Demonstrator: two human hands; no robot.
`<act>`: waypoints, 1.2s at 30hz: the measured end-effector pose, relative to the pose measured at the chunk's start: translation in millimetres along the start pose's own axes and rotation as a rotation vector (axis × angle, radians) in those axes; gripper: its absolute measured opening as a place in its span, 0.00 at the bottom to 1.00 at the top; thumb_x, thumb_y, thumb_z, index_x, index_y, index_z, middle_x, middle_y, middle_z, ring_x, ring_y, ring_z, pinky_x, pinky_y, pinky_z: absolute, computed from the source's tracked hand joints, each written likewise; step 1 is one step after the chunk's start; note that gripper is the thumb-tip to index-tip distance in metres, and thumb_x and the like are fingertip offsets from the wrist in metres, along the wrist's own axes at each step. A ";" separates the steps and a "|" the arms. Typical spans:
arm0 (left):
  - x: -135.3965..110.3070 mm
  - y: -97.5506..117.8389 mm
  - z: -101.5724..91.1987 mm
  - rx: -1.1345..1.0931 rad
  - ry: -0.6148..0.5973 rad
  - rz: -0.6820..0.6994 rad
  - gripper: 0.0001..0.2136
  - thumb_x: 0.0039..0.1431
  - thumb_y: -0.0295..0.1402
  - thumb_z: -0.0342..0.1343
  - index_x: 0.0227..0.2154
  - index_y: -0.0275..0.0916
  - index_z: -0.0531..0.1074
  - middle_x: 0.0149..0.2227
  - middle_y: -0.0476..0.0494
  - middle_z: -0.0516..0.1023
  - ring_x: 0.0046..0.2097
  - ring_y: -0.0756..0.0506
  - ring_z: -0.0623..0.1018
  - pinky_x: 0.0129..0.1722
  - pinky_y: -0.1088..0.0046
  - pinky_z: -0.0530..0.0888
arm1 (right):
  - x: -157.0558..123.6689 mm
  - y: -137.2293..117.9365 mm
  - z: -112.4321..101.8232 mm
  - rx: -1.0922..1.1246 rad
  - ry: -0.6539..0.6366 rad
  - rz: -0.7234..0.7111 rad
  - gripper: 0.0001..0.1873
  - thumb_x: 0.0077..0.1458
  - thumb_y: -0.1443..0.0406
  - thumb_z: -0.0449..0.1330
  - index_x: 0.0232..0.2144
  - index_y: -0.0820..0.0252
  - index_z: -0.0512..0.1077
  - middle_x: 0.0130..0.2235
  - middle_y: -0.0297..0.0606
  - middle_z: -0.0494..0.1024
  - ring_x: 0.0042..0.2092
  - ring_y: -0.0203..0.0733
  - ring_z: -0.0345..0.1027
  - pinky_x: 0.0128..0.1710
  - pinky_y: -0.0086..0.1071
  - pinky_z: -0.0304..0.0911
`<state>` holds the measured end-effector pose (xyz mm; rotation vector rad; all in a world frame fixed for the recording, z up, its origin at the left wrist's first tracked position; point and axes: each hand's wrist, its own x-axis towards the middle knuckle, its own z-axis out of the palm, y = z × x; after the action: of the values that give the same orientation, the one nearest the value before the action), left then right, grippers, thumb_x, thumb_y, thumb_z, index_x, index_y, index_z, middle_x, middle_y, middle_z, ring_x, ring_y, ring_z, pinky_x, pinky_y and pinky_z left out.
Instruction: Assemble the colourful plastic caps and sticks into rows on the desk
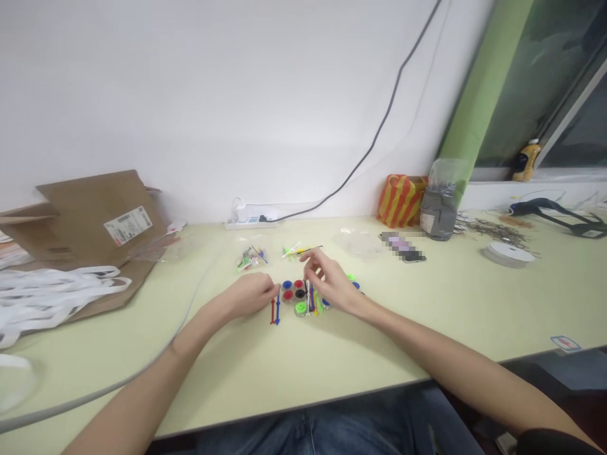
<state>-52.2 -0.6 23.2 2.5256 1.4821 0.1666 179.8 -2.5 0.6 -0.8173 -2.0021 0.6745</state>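
Observation:
My left hand [251,294] rests on the table with its fingers curled in, fingertips closed at the upper end of a blue plastic arrow [277,308]. A red plastic arrow [272,311] lies parallel just left of it. Over a cluster of coloured pieces, my right hand [328,279] is bent downward, its fingers curved and apart. Below its fingertips lie a white arrow [308,298] and several other coloured arrows. Between my hands are round discs: blue [287,285], red [288,295], black [300,294] and bright green [300,308]. My right hand partly covers other discs.
Behind lie a bag of small parts [251,258] and loose yellow-green sticks [294,250]. A cardboard box [95,215] and white straps [61,287] stand left, with a grey cable [156,355]. Right are a phone [403,246], a striped bag [401,200] and a white spool [508,254].

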 end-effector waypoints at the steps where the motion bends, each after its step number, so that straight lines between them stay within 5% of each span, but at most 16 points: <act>1: 0.7 0.3 -0.1 0.024 0.047 0.012 0.23 0.65 0.42 0.43 0.15 0.40 0.53 0.17 0.48 0.61 0.21 0.50 0.56 0.27 0.68 0.52 | 8.9 9.4 -5.3 -0.096 0.011 0.012 0.15 0.62 0.72 0.49 0.50 0.58 0.64 0.36 0.35 0.75 0.39 0.39 0.69 0.38 0.32 0.63; 4: 3.0 -0.2 2.0 0.057 0.168 0.017 0.23 0.68 0.40 0.40 0.15 0.39 0.56 0.19 0.45 0.65 0.22 0.48 0.60 0.29 0.68 0.52 | 42.7 43.2 -22.4 -0.518 -0.043 0.073 0.14 0.60 0.74 0.51 0.44 0.62 0.71 0.46 0.46 0.75 0.51 0.45 0.65 0.50 0.37 0.59; 6: 4.0 -0.9 5.2 0.062 0.217 0.012 0.23 0.68 0.40 0.39 0.16 0.39 0.58 0.19 0.46 0.65 0.22 0.48 0.61 0.29 0.68 0.52 | 65.0 64.4 -31.4 -0.554 -0.072 0.084 0.13 0.60 0.74 0.53 0.45 0.65 0.73 0.48 0.50 0.74 0.52 0.46 0.64 0.52 0.38 0.57; 10: 3.7 1.0 12.2 0.068 0.287 0.016 0.21 0.70 0.39 0.38 0.21 0.40 0.61 0.19 0.48 0.63 0.23 0.46 0.64 0.30 0.68 0.53 | 89.9 90.6 -38.0 -0.549 -0.194 0.049 0.06 0.58 0.69 0.61 0.39 0.64 0.76 0.40 0.43 0.77 0.44 0.42 0.66 0.45 0.32 0.57; 16: 1.5 12.2 14.1 0.045 0.308 0.009 0.16 0.71 0.39 0.38 0.27 0.41 0.61 0.19 0.52 0.59 0.23 0.47 0.62 0.29 0.69 0.53 | 85.0 99.1 -43.9 -0.559 -0.267 0.052 0.02 0.57 0.71 0.60 0.33 0.64 0.74 0.33 0.40 0.76 0.35 0.38 0.64 0.35 0.30 0.52; 23: 2.1 19.4 15.1 -0.035 0.361 -0.005 0.16 0.70 0.41 0.40 0.29 0.40 0.65 0.20 0.52 0.62 0.24 0.48 0.64 0.30 0.70 0.58 | 62.1 69.1 -65.9 -0.469 -0.229 0.064 0.04 0.57 0.70 0.58 0.31 0.63 0.72 0.31 0.39 0.77 0.32 0.37 0.66 0.34 0.30 0.55; 26: 3.0 20.8 17.7 -0.141 0.405 0.032 0.14 0.69 0.43 0.44 0.44 0.40 0.70 0.27 0.51 0.70 0.29 0.48 0.70 0.33 0.71 0.63 | 44.2 42.2 -59.0 -0.237 -0.167 0.039 0.03 0.59 0.67 0.57 0.33 0.62 0.71 0.33 0.38 0.79 0.35 0.37 0.70 0.38 0.30 0.60; 29: 4.1 24.8 20.7 -0.278 0.423 0.120 0.19 0.68 0.43 0.47 0.57 0.41 0.63 0.39 0.47 0.74 0.36 0.48 0.74 0.37 0.72 0.68 | 28.0 16.7 -40.0 0.141 -0.139 0.064 0.10 0.57 0.60 0.62 0.32 0.62 0.70 0.30 0.36 0.78 0.32 0.37 0.71 0.37 0.32 0.63; 36: 3.6 36.2 22.4 -0.355 0.506 0.252 0.12 0.71 0.38 0.45 0.45 0.39 0.69 0.41 0.44 0.75 0.38 0.47 0.74 0.40 0.71 0.69 | 9.3 -11.2 -9.6 0.484 -0.137 0.218 0.19 0.54 0.51 0.66 0.34 0.61 0.69 0.31 0.37 0.78 0.33 0.40 0.74 0.33 0.31 0.65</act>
<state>-15.2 -17.4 9.9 2.4587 1.1272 1.0737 180.7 -1.2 17.9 -0.7094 -1.7672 1.3104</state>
